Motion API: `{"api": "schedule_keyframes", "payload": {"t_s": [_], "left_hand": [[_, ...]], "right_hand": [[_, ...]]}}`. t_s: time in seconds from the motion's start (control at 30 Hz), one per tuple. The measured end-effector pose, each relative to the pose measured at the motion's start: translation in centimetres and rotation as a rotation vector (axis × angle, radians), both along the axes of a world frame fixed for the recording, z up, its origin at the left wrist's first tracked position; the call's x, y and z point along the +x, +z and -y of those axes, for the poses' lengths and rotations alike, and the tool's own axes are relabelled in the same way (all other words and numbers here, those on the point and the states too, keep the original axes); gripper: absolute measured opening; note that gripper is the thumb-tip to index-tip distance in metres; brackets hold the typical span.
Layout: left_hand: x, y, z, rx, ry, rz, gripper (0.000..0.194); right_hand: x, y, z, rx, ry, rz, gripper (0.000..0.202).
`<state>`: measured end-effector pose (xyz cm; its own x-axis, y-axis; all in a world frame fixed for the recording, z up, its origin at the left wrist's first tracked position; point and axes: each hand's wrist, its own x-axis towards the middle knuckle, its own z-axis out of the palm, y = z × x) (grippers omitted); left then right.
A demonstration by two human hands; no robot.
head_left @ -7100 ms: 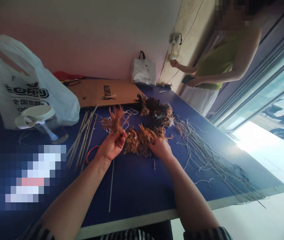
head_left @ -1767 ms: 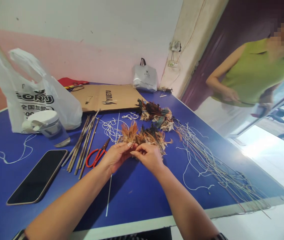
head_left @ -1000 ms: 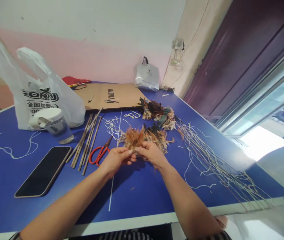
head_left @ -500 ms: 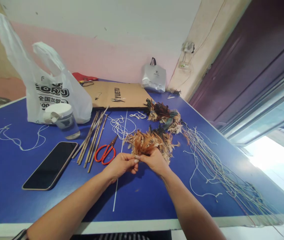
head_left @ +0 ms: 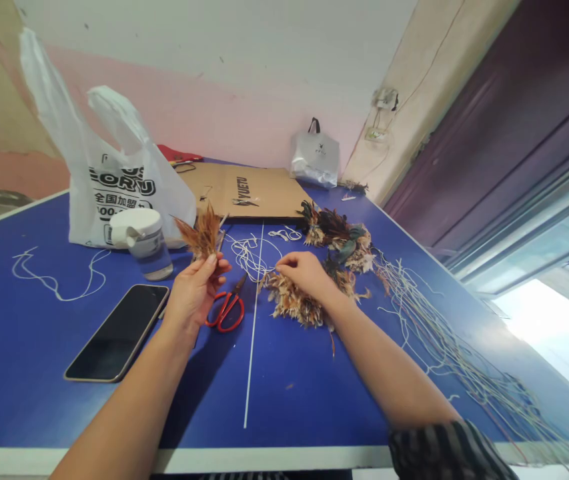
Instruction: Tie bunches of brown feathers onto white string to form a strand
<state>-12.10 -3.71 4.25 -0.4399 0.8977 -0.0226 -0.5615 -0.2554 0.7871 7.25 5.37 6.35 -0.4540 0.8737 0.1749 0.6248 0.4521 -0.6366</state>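
A small bunch of orange-brown feathers (head_left: 201, 232) stands upright in my left hand (head_left: 195, 291), its base pinched between thumb and fingers. My right hand (head_left: 306, 273) is over the pile of tan feathers (head_left: 297, 303), its thumb and fingertips pressed together; whatever they hold, if anything, is too small to make out. Behind that pile lie darker feather bunches (head_left: 337, 230). Red-handled scissors (head_left: 226, 312) rest between my hands, with loose white string (head_left: 249, 257) beyond them. The thin sticks are mostly hidden behind my left hand.
A black phone (head_left: 118, 333), a lidded cup (head_left: 150, 248) and a white plastic bag (head_left: 129, 180) stand or lie at left. Flat cardboard (head_left: 249, 190) and a silver bag (head_left: 315, 157) are at the back. Long strings (head_left: 444, 347) trail along the right side.
My hands have moved apart. The left has risen to the left with a feather bunch in it; the right has shifted slightly up over the pile. The view has turned a little.
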Motion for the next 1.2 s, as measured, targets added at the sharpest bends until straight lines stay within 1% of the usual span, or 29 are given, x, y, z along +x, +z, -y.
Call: {"api": "schedule_keyframes", "payload": {"t_s": [0.03, 0.07, 0.17, 0.23, 0.3, 0.37, 0.43, 0.5, 0.57, 0.63, 0.7, 0.83, 0.93, 1.0, 1.03, 1.1, 1.13, 1.2], "left_hand": [[-0.2, -0.2, -0.2, -0.002, 0.026, 0.006, 0.021], [-0.3, -0.5, -0.3, -0.006, 0.043, 0.011, 0.021], [-0.5, -1.2, -0.8, -0.025, 0.07, 0.016, 0.023], [-0.4, -1.7, -1.1, -0.039, 0.074, 0.013, 0.025], [-0.2, -1.9, -1.2, -0.055, 0.065, 0.013, 0.025], [0.0, -2.1, -1.2, -0.067, 0.047, 0.012, 0.025], [0.2, -2.1, -1.2, -0.076, 0.038, 0.005, 0.026], [0.3, -2.1, -1.1, -0.085, 0.036, -0.004, 0.026], [0.3, -2.1, -1.1, -0.09, 0.035, -0.008, 0.027], [0.3, -2.1, -1.2, -0.087, 0.029, -0.006, 0.027], [0.4, -2.2, -1.2, -0.087, 0.024, 0.0, 0.027], [0.5, -2.3, -1.3, -0.091, 0.009, 0.01, 0.025], [0.4, -2.4, -1.4, -0.07, -0.041, 0.005, 0.02], [0.4, -2.2, -1.4, -0.047, -0.091, 0.005, 0.016], [0.3, -2.1, -1.4, -0.034, -0.115, 0.012, 0.014], [0.3, -1.5, -1.4, -0.01, -0.151, 0.041, 0.009], [0.3, -1.1, -1.4, -0.003, -0.165, 0.054, 0.008], [0.5, 0.2, -1.5, 0.005, -0.19, 0.054, 0.007]], "right_hand": [[-1.1, -0.4, -1.0, 0.004, -0.016, 0.116, 0.016], [-2.0, -0.8, -2.1, 0.009, -0.068, 0.239, 0.015], [-3.4, -1.8, -5.9, 0.012, -0.211, 0.323, 0.019], [-3.4, -2.1, -8.4, -0.017, -0.309, 0.361, 0.02], [-3.2, -2.4, -10.2, -0.056, -0.39, 0.382, 0.022], [-3.3, -2.9, -11.2, -0.093, -0.439, 0.378, 0.028], [-3.9, -3.5, -11.5, -0.129, -0.467, 0.348, 0.032], [-4.6, -4.0, -11.4, -0.168, -0.483, 0.289, 0.033], [-5.1, -4.0, -11.3, -0.209, -0.484, 0.191, 0.03], [-5.2, -3.3, -11.3, -0.256, -0.453, 0.05, 0.024], [-4.7, -2.0, -11.2, -0.309, -0.384, -0.133, 0.016], [-2.6, 2.2, -10.3, -0.391, -0.206, -0.535, 0.008], [-0.8, 5.3, -8.8, -0.401, -0.132, -0.746, 0.006], [0.0, 6.8, -7.4, -0.442, -0.091, -0.872, 0.002], [0.3, 7.4, -6.7, -0.494, -0.053, -0.949, 0.005], [0.5, 8.1, -5.4, -0.589, 0.032, -1.033, 0.014], [0.5, 8.3, -4.7, -0.619, 0.076, -1.033, 0.018], [0.3, 8.6, -3.6, -0.623, 0.163, -0.958, 0.021]]}}
